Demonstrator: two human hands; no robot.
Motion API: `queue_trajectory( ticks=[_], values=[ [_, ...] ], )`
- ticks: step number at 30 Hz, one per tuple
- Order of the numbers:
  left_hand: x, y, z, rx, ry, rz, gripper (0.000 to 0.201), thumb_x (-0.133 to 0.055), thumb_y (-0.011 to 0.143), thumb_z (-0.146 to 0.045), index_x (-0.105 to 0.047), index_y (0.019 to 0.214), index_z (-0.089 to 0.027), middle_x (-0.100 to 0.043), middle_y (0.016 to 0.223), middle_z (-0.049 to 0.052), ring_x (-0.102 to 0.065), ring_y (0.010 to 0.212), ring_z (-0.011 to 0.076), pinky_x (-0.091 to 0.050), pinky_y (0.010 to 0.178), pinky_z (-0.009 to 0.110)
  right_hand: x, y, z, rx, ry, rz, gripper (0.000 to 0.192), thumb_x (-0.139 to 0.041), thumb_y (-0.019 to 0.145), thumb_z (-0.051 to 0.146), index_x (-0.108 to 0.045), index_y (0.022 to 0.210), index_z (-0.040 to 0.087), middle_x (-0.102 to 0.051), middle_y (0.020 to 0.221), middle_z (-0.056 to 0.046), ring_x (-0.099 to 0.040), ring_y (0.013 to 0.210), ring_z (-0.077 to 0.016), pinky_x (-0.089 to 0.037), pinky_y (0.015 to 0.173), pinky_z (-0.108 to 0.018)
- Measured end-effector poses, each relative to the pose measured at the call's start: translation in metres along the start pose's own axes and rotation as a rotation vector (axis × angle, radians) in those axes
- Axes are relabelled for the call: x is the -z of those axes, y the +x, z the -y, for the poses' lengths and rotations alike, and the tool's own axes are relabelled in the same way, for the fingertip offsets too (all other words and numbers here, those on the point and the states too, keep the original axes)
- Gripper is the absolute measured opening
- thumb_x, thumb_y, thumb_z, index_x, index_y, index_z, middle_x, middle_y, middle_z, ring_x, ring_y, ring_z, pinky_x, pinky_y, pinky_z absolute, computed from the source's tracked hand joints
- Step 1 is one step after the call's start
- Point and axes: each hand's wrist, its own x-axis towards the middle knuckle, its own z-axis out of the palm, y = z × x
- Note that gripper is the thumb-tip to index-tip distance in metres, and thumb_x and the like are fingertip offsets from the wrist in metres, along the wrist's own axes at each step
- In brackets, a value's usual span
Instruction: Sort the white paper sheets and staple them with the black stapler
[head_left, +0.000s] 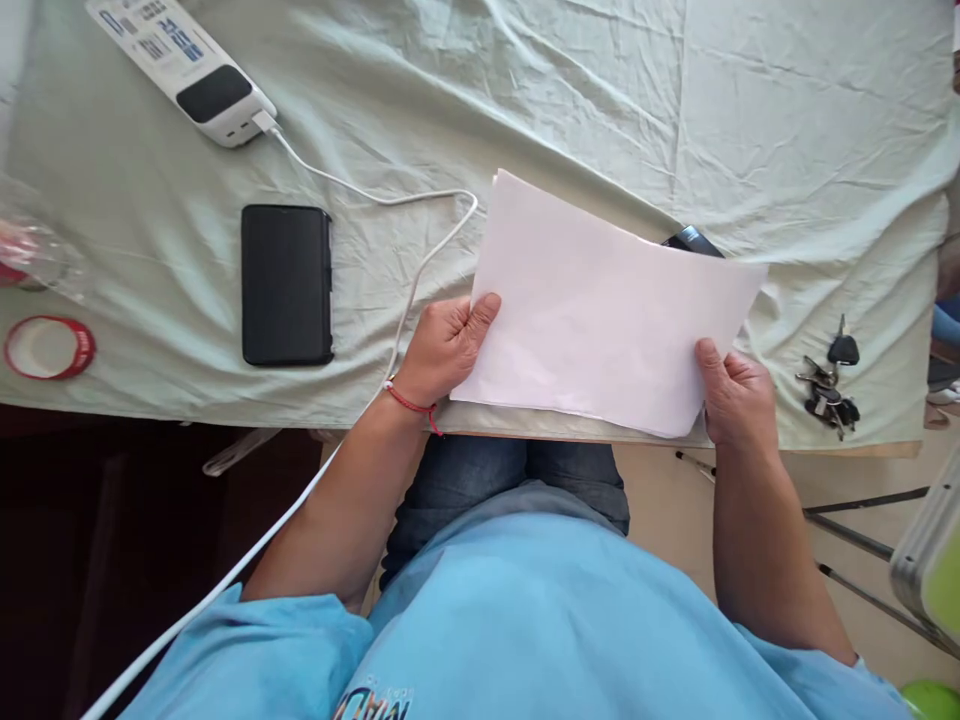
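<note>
A white sheet of paper [600, 310] is held slightly tilted over the near edge of the table. My left hand [442, 350] grips its lower left edge, thumb on top. My right hand [735, 395] pinches its lower right corner. A red string circles my left wrist. A dark object [694, 241] pokes out from behind the paper's top right edge, mostly hidden.
The table is covered by a pale green cloth [675, 120]. A black phone [286, 285] lies left of the paper, with a white power strip [180, 65] and its cable [420, 270] behind. A red tape roll [49, 347] lies far left, keys [829, 385] right.
</note>
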Motion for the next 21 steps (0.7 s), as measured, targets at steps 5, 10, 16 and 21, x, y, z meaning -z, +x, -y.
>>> queue_trajectory(
  ticks=[5,10,16,21],
  values=[
    [-0.0005,-0.0014,0.0037,-0.021,-0.042,-0.004,0.089,-0.063,0.104,-0.099,-0.043,0.063,-0.023,-0.037,0.06,-0.002,-0.031,0.057,0.0116,-0.02,0.051,0.03,0.0072,-0.0059,-0.0043,-0.02,-0.002,-0.006,0.051,-0.107,0.076,0.071,-0.088,0.095,0.029,-0.091,0.093,-0.004,-0.085,0.085,-0.0272,-0.075,0.071,-0.042],
    [-0.0022,0.0006,0.0038,-0.03,-0.086,-0.019,0.091,-0.064,0.099,-0.105,-0.049,0.063,-0.023,-0.04,0.06,-0.002,-0.03,0.057,0.0114,-0.023,0.05,0.029,0.007,-0.0046,0.002,0.021,0.047,-0.009,0.049,-0.111,0.072,0.066,-0.09,0.099,0.031,-0.094,0.111,-0.004,-0.085,0.091,-0.026,-0.078,0.084,-0.045],
    [-0.0016,0.0022,0.0055,0.05,-0.178,-0.029,0.088,-0.072,0.091,-0.106,-0.057,0.068,-0.023,-0.048,0.063,-0.002,-0.035,0.057,0.0123,-0.025,0.048,0.028,0.0091,-0.0031,0.0048,0.034,0.021,0.117,0.053,-0.11,0.077,0.061,-0.09,0.117,0.031,-0.094,0.123,-0.006,-0.089,0.114,-0.0311,-0.078,0.096,-0.046],
    [-0.0003,-0.0035,0.0055,0.072,-0.178,-0.025,0.072,-0.08,0.098,-0.091,-0.069,0.083,-0.022,-0.059,0.07,0.0,-0.05,0.064,0.0148,-0.041,0.055,0.027,0.0082,-0.0029,0.0037,-0.054,-0.011,0.076,0.048,-0.109,0.074,0.066,-0.091,0.103,0.033,-0.093,0.099,-0.003,-0.09,0.095,-0.0323,-0.08,0.083,-0.049]
  ],
)
